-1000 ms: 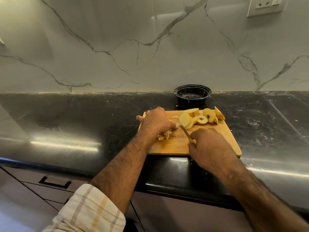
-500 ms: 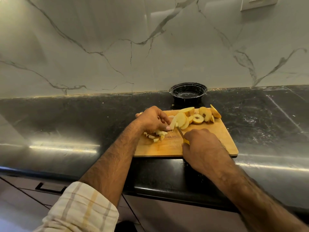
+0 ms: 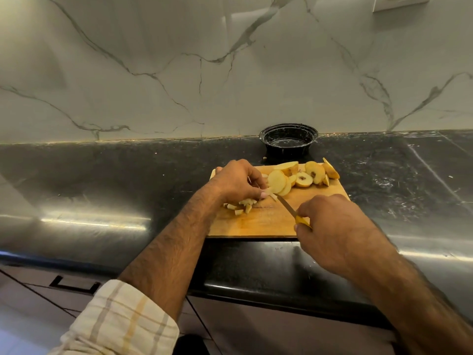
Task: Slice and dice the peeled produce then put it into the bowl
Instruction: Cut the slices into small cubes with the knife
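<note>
Left hand (image 3: 236, 181): curled over a pale piece of fruit, fingertips (image 3: 262, 194) pinching it down on the board.
Right hand (image 3: 337, 228): wrapped tight around the yellow handle of a knife (image 3: 291, 210).
Knife: thin blade slanting up and left from the right hand, tip right by the left fingertips, just beside the pinched piece.
Little cut bits (image 3: 243, 207): lying under and just in front of the left hand, on the wood.
Round slices (image 3: 279, 181): leaning on each other just right of the left hand, past the knife tip.
More slices (image 3: 313, 172): farther right and back, some with brown seed spots in the middle, well beyond the right hand.
Cutting board (image 3: 256, 224): brown wood, flat under both hands, near edge just behind the right hand's knuckles.
Bowl (image 3: 288, 140): black and round, behind the board, far side of both hands, against the wall; no fruit seen in it.
Counter (image 3: 128, 175): dark and shiny, spread out left and right of the hands.
Sleeve (image 3: 120, 321): checked cloth, rolled up on the left arm, closest to the camera.
Wall (image 3: 179, 73): pale marble with grey lines, behind the bowl.
</note>
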### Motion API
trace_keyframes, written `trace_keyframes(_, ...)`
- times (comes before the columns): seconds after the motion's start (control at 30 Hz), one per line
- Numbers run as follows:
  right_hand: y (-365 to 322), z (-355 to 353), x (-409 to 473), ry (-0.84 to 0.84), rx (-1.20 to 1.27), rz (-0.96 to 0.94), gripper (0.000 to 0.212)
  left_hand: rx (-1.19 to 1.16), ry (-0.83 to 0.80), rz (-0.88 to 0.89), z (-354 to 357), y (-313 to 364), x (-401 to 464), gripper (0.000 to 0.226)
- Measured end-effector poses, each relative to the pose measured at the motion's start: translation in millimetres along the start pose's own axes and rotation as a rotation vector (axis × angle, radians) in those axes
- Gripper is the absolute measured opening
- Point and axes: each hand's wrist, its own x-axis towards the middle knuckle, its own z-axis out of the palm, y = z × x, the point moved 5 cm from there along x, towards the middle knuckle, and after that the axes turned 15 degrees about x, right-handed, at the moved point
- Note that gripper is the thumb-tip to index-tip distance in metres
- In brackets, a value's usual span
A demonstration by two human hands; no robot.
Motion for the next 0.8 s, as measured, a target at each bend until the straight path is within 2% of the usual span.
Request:
trace_keyframes(0.1,0,-6,-2,-0.001,0.003,0.008,0.032,-0.03,-0.051,0.029,-6,4,-6,0.016)
trace_keyframes(0.27,-8,6,-1,0.093,0.061,-0.051,0.025,-0.035,-0.018,0.057,-9,7,-14,0.02)
trace_keyframes(0.4,-10,27,10,0.044,0.031,-0.052,0.028,0.049,0.06,0.076,-1,10,-19,0.007)
trace_keyframes(0.53,-10,33,23,0.028,0.0,-0.038,0.02,0.041,0.118,0.085,4,11,-21,0.004)
trace_keyframes(0.67,-19,29,32,-0.065,-0.059,-0.033,0.018,0.214,0.159,0.117,1,18,-21,0.005)
trace_keyframes(0.8,-15,28,24,-0.083,-0.104,-0.056,0.018,0.319,0.199,0.13,0,22,-23,0.01)
